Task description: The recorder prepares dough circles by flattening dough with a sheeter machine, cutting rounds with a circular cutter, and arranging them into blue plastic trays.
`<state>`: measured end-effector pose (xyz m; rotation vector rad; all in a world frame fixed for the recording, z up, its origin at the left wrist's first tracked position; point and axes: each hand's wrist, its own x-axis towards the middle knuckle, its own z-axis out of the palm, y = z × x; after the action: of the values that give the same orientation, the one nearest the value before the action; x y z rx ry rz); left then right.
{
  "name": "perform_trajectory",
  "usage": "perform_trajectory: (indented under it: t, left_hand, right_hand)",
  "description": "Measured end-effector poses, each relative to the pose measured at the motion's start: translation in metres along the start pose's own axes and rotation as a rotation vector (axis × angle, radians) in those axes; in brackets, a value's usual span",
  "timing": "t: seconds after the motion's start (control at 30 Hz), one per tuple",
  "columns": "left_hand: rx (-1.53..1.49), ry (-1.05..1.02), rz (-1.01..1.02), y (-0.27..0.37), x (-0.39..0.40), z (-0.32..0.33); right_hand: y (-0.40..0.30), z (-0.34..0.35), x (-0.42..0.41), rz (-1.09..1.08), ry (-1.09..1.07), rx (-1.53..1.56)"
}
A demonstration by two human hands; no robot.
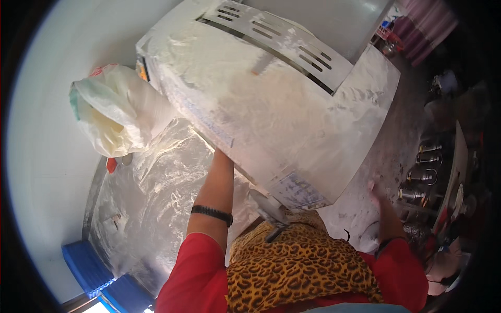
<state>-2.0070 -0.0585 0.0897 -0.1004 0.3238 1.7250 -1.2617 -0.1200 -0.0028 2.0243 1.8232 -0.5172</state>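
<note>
A white machine housing [274, 113] dusted with pale powder fills the middle, with a slotted metal plate [270, 35] on top. My left forearm reaches under its near edge, where the housing hides my left hand. My right hand [374, 191] hangs out to the right of the machine, above the floor; it is blurred, and its fingers are not clear. Between the housing and my leopard-print apron [301, 266] is a round metal part with a dark handle [270, 213].
A powder-covered surface [156, 203] lies at the left, below an open whitish plastic sack [113, 113] by the wall. Blue plastic objects [86, 266] are at the lower left. Several shiny metal-and-glass containers [411, 193] line the right, near a board. Part of another person [442, 266] appears at the lower right.
</note>
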Motion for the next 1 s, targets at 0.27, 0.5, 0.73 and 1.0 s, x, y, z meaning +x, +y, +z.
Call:
perform_trajectory:
  t: [0.27,0.5,0.73,1.0]
  left_hand:
    - [0.201,0.161,-0.005,-0.015,0.008,0.003]
    - [0.267,0.218,0.033,-0.010,-0.021,0.006]
    - [0.644,0.248,0.262,0.021,-0.111,0.001]
    - [0.446,0.129,0.170,0.113,-0.274,-0.009]
  right_hand:
    - [0.004,0.129,-0.219,0.602,-0.907,0.763]
    - [-0.089,0.094,-0.107,0.095,-0.335,0.968]
    - [-0.338,-0.011,-0.151,-0.204,-0.663,0.501]
    - [-0.595,-0.053,-0.207,-0.514,-1.125,1.659]
